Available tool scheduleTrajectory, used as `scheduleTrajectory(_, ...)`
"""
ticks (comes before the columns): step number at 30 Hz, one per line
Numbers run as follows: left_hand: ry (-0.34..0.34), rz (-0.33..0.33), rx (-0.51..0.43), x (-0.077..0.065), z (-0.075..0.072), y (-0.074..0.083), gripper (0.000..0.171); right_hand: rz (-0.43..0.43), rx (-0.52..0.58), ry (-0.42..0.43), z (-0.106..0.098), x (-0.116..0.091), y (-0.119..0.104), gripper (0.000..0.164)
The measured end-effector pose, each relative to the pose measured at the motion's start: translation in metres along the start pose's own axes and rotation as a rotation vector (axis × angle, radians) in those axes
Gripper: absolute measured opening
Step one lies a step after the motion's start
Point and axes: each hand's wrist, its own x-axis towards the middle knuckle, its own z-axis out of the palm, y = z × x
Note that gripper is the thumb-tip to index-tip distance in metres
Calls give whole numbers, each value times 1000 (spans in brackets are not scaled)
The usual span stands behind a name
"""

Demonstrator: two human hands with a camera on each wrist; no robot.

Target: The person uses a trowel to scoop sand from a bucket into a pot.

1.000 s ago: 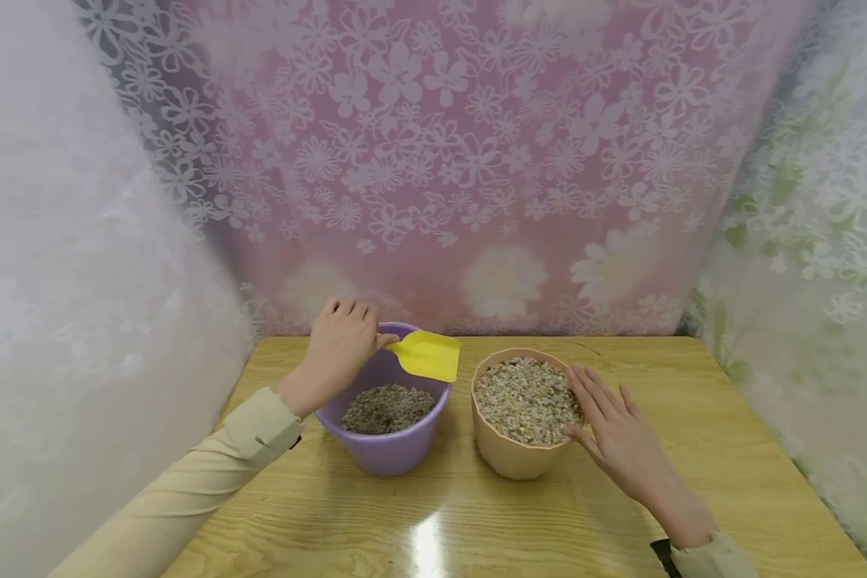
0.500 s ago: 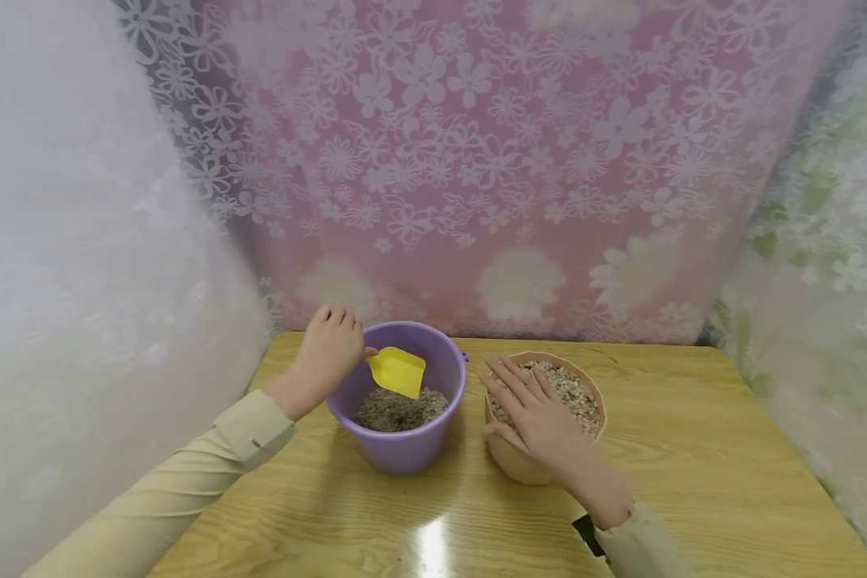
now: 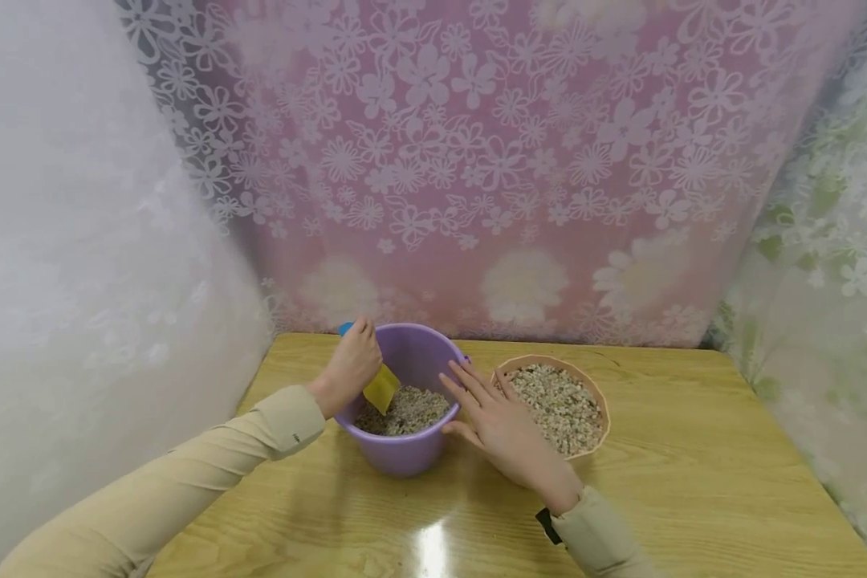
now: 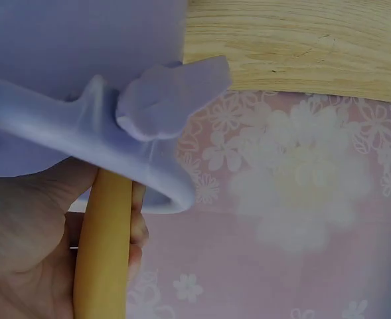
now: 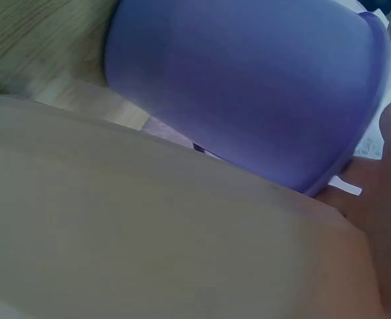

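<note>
My left hand (image 3: 352, 361) grips a small yellow shovel (image 3: 381, 389) with a blue handle end, its blade pointing down into the purple bucket (image 3: 403, 459). The blade tip meets the pebbly, grain-like mix (image 3: 421, 408) inside. In the left wrist view the yellow handle (image 4: 105, 246) runs between thumb and fingers, close by the bucket's rim (image 4: 49, 136). My right hand (image 3: 509, 437) is spread with straight fingers, fingertips right at the bucket's right rim. It overlaps the peach pot (image 3: 606, 432), which is filled near its brim with paler mix (image 3: 559, 409).
Both containers stand side by side on a wooden table (image 3: 694, 466). In the right wrist view the pot's wall fills the lower part, with the bucket beyond. A pink floral curtain (image 3: 433, 241) hangs behind the table, with pale curtains at both sides.
My left hand has turned the shovel from level above the bucket to blade-down inside it. My right hand has moved left from the pot's far right side, across the pot, to the bucket's rim.
</note>
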Motion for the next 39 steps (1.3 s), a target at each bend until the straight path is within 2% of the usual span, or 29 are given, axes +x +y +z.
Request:
scheduleTrajectory(5, 5, 53, 25, 9, 3, 4, 22, -2, 13, 38, 6, 0, 0, 68)
scheduleTrajectory(12, -42, 140, 141, 19, 4, 11, 20, 18, 8, 63, 9, -2, 0, 66)
scheduleTrajectory(18, -28, 176, 172, 26, 10, 18, 21, 26, 8, 55, 11, -2, -1, 64)
scheduleTrajectory(23, 21, 198, 196, 27, 14, 22, 27, 21, 13, 75, 12, -2, -1, 64)
scheduleTrajectory(27, 53, 197, 158, 29, 16, 27, 36, 13, 8, 91, 13, -2, 0, 64)
scheduleTrajectory(32, 82, 172, 69, 34, 14, 33, 37, 10, 19, 92, 14, -2, 0, 64)
scheduleTrajectory(35, 74, 172, 68, 36, 13, 34, 38, 6, 25, 94, 14, -2, 0, 64)
scheduleTrajectory(39, 94, 164, 58, 38, 13, 34, 30, 6, 18, 99, 14, -2, 0, 64)
